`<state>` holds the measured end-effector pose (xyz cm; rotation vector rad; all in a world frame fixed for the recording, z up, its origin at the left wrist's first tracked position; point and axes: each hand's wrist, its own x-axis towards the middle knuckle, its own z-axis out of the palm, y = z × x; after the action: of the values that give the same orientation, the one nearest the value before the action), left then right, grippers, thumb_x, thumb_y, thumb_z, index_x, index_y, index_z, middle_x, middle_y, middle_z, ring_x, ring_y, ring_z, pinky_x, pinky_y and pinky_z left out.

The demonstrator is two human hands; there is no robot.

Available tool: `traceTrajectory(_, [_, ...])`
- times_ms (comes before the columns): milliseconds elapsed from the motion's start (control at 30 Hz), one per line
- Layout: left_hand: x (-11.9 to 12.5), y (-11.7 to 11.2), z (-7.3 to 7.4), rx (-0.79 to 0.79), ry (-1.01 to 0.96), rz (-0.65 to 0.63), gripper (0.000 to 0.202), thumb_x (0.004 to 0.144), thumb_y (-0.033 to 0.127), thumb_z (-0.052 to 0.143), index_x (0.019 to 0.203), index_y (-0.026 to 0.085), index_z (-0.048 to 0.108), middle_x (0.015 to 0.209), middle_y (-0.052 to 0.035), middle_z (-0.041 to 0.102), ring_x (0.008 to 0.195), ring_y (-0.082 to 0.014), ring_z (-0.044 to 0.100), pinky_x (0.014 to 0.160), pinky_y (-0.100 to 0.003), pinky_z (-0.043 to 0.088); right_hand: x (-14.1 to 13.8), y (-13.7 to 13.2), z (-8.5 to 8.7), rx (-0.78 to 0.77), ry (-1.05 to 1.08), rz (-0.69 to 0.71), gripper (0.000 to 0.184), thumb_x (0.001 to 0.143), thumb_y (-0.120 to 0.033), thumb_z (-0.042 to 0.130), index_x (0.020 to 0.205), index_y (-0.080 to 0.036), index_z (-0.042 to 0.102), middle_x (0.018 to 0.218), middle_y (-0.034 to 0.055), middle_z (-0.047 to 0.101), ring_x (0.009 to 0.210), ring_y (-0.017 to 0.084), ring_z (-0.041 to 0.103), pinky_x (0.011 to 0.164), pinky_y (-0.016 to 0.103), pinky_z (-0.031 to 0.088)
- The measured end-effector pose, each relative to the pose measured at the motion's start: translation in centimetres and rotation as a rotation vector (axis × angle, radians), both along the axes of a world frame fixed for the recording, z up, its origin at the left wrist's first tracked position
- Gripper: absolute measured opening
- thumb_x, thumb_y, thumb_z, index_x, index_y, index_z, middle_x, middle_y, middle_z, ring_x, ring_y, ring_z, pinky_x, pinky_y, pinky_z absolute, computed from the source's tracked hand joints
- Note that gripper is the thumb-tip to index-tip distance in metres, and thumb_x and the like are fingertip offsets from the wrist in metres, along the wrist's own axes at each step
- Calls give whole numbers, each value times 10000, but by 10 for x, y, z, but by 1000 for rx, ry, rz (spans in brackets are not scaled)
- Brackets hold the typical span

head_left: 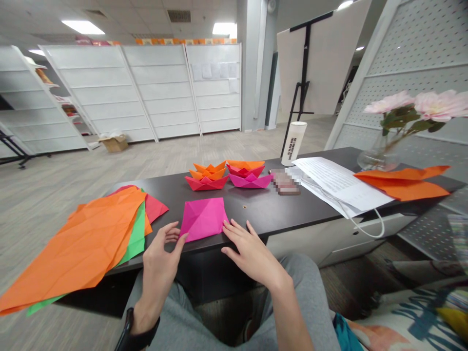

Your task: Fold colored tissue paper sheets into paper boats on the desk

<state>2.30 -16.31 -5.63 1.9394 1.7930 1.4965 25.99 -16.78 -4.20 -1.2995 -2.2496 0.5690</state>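
In the head view, work on the paper looked well advanced but unfinished. Finished paper boats stood in two overlapping rows at the far side of the dark surface. At least five could be counted: in the left row a red boat in front with at least one orange boat behind; in the right row a magenta boat nearest, then a red one, then an orange one. Overlap hid any others.

One magenta paper square lay flat at the near edge, between the two hands. Its crease lines suggested a piece only partway folded, with shaping left to do. The left hand had its fingers curled and its thumb at the square's near left corner; whether it pinched the paper could not be told. The right hand was open, fingertips resting on the right edge.

To the left lay a pile of loose paper sheets, apparently unused: orange on top, green and red showing beneath, too overlapped to count. To the right were one white cup, some printed pages, one glass vase with at least two pink blooms, and a folded orange paper.
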Motion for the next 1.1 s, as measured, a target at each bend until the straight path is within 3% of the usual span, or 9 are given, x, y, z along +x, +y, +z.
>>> traceTrajectory(133, [0, 1, -3, -45, 24, 29, 226, 905, 429, 564, 934, 211, 616, 867, -35, 682, 780, -214, 681, 777, -379, 563, 0, 1, -1, -11, -3, 18, 509, 958, -316, 544, 1452, -242, 446, 1517, 54, 433, 1462, 245, 282, 1208, 564, 116])
traceTrajectory(300, [1, 4, -9, -7, 100, 29, 148, 937, 345, 517, 936, 221, 598, 894, -39, 681, 831, -224, 692, 795, -383, 569, 2, 1, -4, -5, 16, 24, 506, 958, -320, 543, 1452, -269, 445, 1515, 54, 436, 1462, 249, 282, 1205, 571, 115])
traceTrajectory(467, [-2, 2, -11, 197, 356, 47, 94, 932, 224, 530, 905, 206, 618, 1295, -143, 531, 1168, -302, 570, 978, -508, 493, 5, 3, -5, 2, 46, 31, 476, 967, -323, 520, 1438, -280, 466, 1522, 60, 431, 1453, 253, 305, 1199, 569, 149])
traceTrajectory(700, [-17, -19, -21, 280, 640, -378, 262, 950, 67, 454, 1144, 202, 566, 1218, -127, 651, 1153, -231, 627, 962, -383, 543, 8, 8, -2, 177, 264, -135, 1001, 823, -197, 676, 1562, -309, 10, 1637, 72, 140, 1500, 229, 161, 1213, 468, 218])
traceTrajectory(767, [-19, -24, -25, 270, 711, -493, 311, 953, 49, 433, 1203, 193, 548, 1289, -145, 625, 1213, -237, 599, 972, -376, 544, 8, 9, 0, 225, 302, -143, 965, 805, -148, 670, 1555, -309, 83, 1638, 73, 118, 1499, 238, 163, 1208, 458, 237])
traceTrajectory(833, [-19, -27, -30, 250, 733, -548, 373, 956, 30, 397, 1277, 185, 509, 1323, -155, 607, 1246, -229, 579, 975, -357, 544, 8, 10, 1, 273, 317, -113, 742, 821, -109, 622, 1476, -288, 323, 1615, 72, 196, 1479, 236, 233, 1193, 443, 277])
traceTrajectory(933, [-16, -23, -32, 214, 737, -569, 427, 963, 36, 376, 1362, 162, 458, 1327, -155, 611, 1256, -210, 572, 1004, -331, 525, 10, 13, 0, 352, 316, -96, 351, 830, -53, 538, 1120, -241, 604, 1510, 74, 400, 1407, 230, 371, 1154, 436, 339])
traceTrajectory(1000, [-11, -18, -30, 183, 758, -576, 408, 969, 70, 405, 1358, 162, 485, 1321, -139, 622, 1243, -209, 583, 1024, -335, 512, 12, 15, -3, 397, 313, -149, 281, 810, -13, 494, 930, -228, 630, 1421, 78, 501, 1353, 228, 437, 1122, 434, 373])
traceTrajectory(1100, [-2, -8, -23, 151, 762, -552, 348, 967, 120, 444, 1288, 166, 571, 1316, -122, 635, 1224, -227, 598, 1021, -366, 517, 17, 19, -7, 394, 233, -182, 289, 802, -4, 481, 877, -226, 649, 1362, 74, 564, 1332, 237, 460, 1126, 483, 348])
